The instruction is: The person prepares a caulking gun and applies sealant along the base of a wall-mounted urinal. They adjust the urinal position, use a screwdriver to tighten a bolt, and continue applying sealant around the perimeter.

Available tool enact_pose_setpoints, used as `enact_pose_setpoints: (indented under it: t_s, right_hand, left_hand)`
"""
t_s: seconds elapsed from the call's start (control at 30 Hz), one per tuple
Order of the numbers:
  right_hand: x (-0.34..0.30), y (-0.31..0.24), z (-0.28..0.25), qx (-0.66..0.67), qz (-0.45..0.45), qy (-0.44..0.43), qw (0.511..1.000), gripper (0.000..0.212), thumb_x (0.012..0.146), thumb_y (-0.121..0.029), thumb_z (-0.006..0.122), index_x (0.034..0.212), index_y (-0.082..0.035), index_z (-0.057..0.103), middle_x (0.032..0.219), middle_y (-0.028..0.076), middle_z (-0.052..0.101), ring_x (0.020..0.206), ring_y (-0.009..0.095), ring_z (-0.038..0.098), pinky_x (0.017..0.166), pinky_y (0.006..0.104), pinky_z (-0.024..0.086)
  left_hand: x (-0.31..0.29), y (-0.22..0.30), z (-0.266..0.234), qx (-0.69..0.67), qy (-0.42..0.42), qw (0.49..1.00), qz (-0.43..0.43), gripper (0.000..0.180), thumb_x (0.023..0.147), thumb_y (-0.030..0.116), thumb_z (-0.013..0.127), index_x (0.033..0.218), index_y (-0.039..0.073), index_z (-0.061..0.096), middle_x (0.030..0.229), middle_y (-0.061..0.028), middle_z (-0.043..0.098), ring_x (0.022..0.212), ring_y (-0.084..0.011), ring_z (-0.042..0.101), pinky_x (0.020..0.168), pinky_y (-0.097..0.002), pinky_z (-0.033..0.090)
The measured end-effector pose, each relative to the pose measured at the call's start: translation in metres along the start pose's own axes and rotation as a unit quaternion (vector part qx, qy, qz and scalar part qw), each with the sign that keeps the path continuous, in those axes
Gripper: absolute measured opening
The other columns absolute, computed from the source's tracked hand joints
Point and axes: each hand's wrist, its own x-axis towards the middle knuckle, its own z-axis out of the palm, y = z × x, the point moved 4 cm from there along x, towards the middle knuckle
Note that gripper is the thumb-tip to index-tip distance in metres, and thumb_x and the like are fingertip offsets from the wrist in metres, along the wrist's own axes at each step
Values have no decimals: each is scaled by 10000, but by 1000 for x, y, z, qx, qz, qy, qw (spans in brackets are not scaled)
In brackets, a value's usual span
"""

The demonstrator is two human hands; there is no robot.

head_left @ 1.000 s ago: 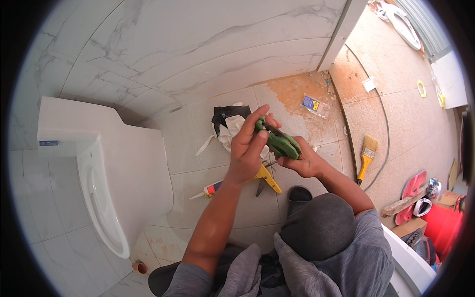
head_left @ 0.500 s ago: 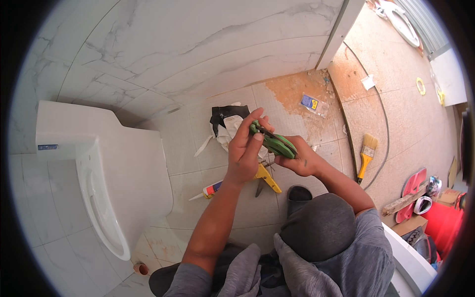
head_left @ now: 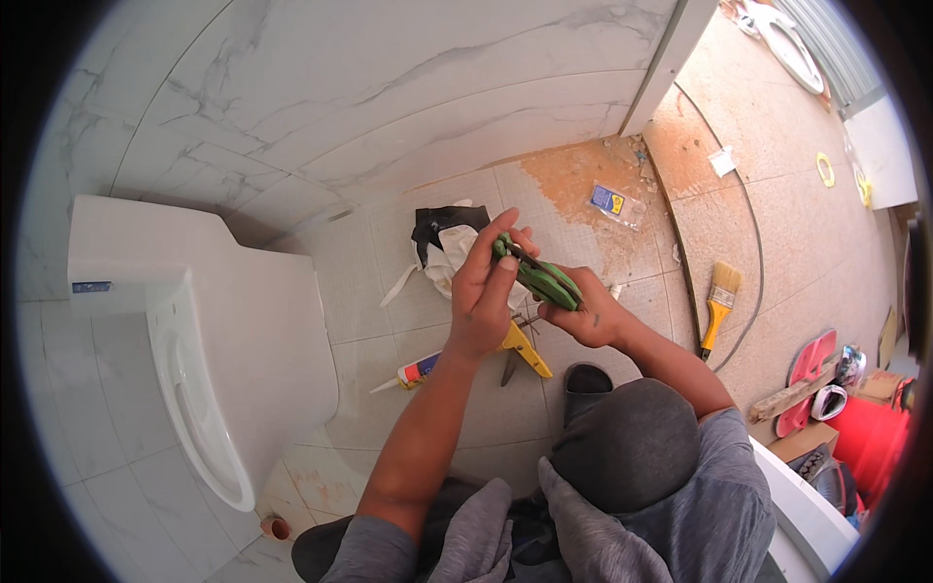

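Both of my hands meet over the floor around a green-and-black hand tool [head_left: 549, 283], perhaps pliers or a cutter; its exact kind is unclear. My left hand [head_left: 481, 306] is closed on its far left end, with the thumb against the tool and the index finger extended past it. My right hand [head_left: 595, 319] closes round the near right end. Beneath my forearms lies a yellow caulking gun [head_left: 528, 351] with a sealant cartridge [head_left: 418, 370], its nozzle to the left. Behind my left hand, a crumpled black-and-white bag or cloth [head_left: 449, 238] rests on the tiles.
A white toilet [head_left: 262, 340] stands at the left, beside a marbled wall [head_left: 389, 87]. Right of my hands are a plastic packet [head_left: 617, 204], a raised floor edge [head_left: 680, 253], a paintbrush [head_left: 719, 306] and a cable [head_left: 756, 238]. Red sandals [head_left: 812, 358] and a red bucket [head_left: 870, 442] sit lower right.
Almost nothing differs. My left hand has shifted very slightly to the right, and both hands keep their hold on the green-and-black tool.
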Motion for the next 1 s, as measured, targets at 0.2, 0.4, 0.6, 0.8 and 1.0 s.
enact_pose_setpoints:
  t_s: [0.2, 0.4, 0.6, 0.8, 1.0]
  right_hand:
    - [2, -7, 0, 5, 3, 2, 1000, 272, 836, -182, 689, 998, 30, 632, 838, 186, 671, 776, 262, 641, 768, 394, 507]
    - [3, -12, -4, 42, 34, -30, 998, 270, 851, -172, 682, 1016, 36, 633, 840, 186, 676, 784, 220, 641, 768, 385, 510]
    - [3, -9, 1, -5, 21, 8, 1000, 250, 866, -181, 684, 984, 34, 634, 799, 193, 673, 751, 241, 648, 742, 400, 514]
    - [1, -5, -5, -106, 21, 33, 994, 266, 808, -206, 727, 921, 7, 615, 816, 228, 669, 787, 394, 666, 728, 446, 514]
    - [1, -4, -4, -196, -28, 63, 978, 381, 711, -253, 781, 958, -21, 607, 877, 222, 660, 868, 459, 650, 751, 494, 515]
  left_hand:
    - [0, -2, -3, -9, 8, 1000, -19, 478, 1055, 14, 404, 1529, -46, 385, 1185, -52, 570, 1155, -157, 574, 1255, -474, 282]
    - [0, 0, -5, -12, 7, 1000, -23, 489, 1058, 12, 406, 1542, -45, 371, 1199, -51, 570, 1183, -158, 569, 1257, -466, 281]
    - [-1, -2, -4, -8, 9, 1000, -15, 496, 1053, 10, 408, 1544, -51, 368, 1204, -54, 570, 1190, -160, 563, 1257, -470, 277]
    - [1, -7, -6, -111, -21, 994, -9, 509, 1038, 137, 509, 1506, -40, 412, 1168, -56, 567, 1167, -179, 560, 1230, -482, 309]
    - [-3, -11, 1, -76, 33, 996, 16, 370, 997, 180, 601, 1309, 5, 503, 1098, -45, 557, 1081, -162, 550, 1154, -450, 375]
